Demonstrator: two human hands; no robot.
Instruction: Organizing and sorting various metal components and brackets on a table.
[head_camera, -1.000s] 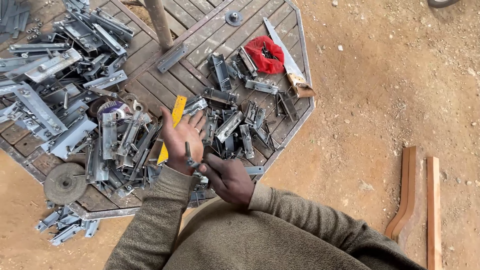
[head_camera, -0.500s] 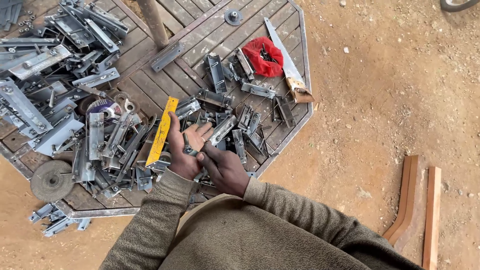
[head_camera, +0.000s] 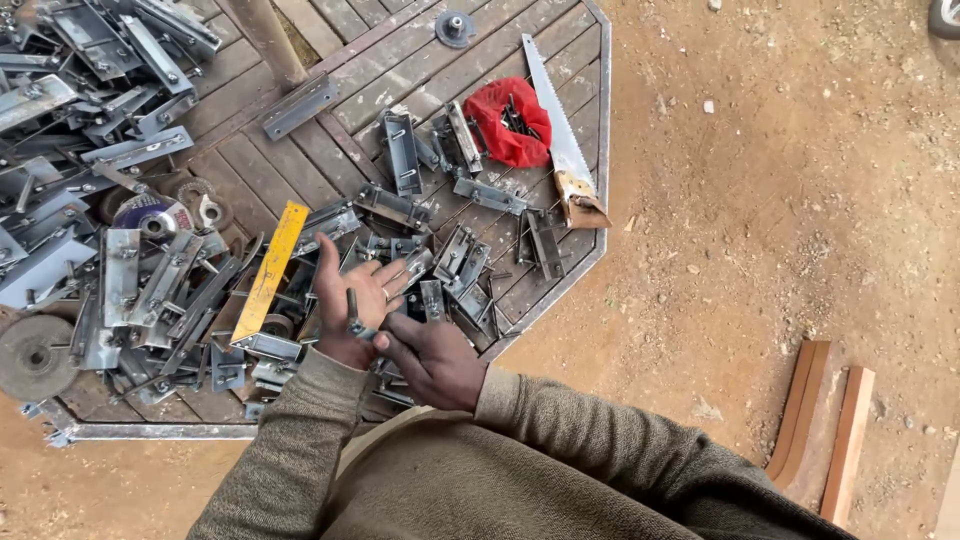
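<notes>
Above a wooden slatted tabletop (head_camera: 250, 85), the left hand (head_camera: 352, 300) lies palm up with fingers spread, a small dark metal bolt (head_camera: 352, 312) resting across it. Touching it, the right hand (head_camera: 432, 358) pinches the bolt's lower end with its fingertips. Grey folded-steel brackets (head_camera: 462, 262) lie heaped beneath and around both hands. Just left sits a yellow spirit level (head_camera: 268, 272). Farther off lie a red cloth bundle (head_camera: 512, 120), a wooden-handled handsaw (head_camera: 560, 150) and round grinding discs (head_camera: 35, 355).
</notes>
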